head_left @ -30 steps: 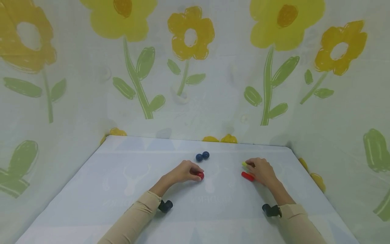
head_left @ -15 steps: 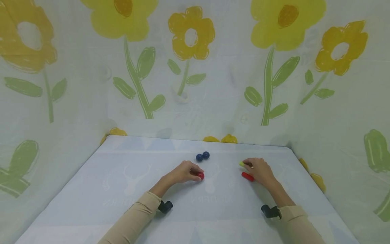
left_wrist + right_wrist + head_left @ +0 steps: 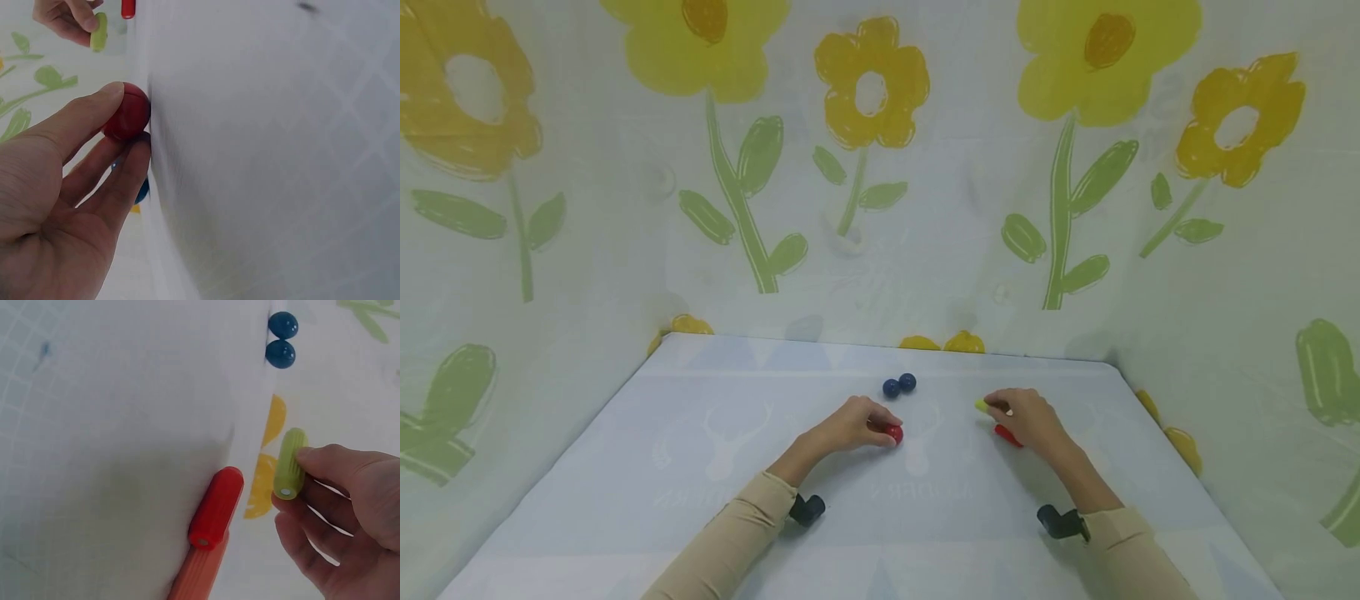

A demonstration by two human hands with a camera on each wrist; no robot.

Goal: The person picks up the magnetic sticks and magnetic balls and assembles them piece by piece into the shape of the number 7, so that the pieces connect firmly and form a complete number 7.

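My left hand (image 3: 852, 422) pinches a glossy red ball (image 3: 129, 112) between thumb and fingertips, right at the white tabletop. In the right wrist view my right hand (image 3: 350, 512) holds a short, ridged lime-green cylinder (image 3: 290, 464) between thumb and fingers, raised off the table. A similar red ridged cylinder (image 3: 216, 507) lies on the table below and beside that hand, partly hidden by it in the head view. In the right wrist view a paler red ridged shape (image 3: 199, 574) extends from its lower end.
Two dark blue balls (image 3: 899, 385) sit side by side beyond the left hand. The white table (image 3: 715, 517) carries a faint deer print. Flower-patterned curtain walls (image 3: 925, 225) rise at its back and sides. Each wrist wears a small black camera (image 3: 1060, 522).
My right hand has moved left with the lime-green cylinder, and covers more of the red cylinder in the head view. My left hand and the red ball have stayed in place.
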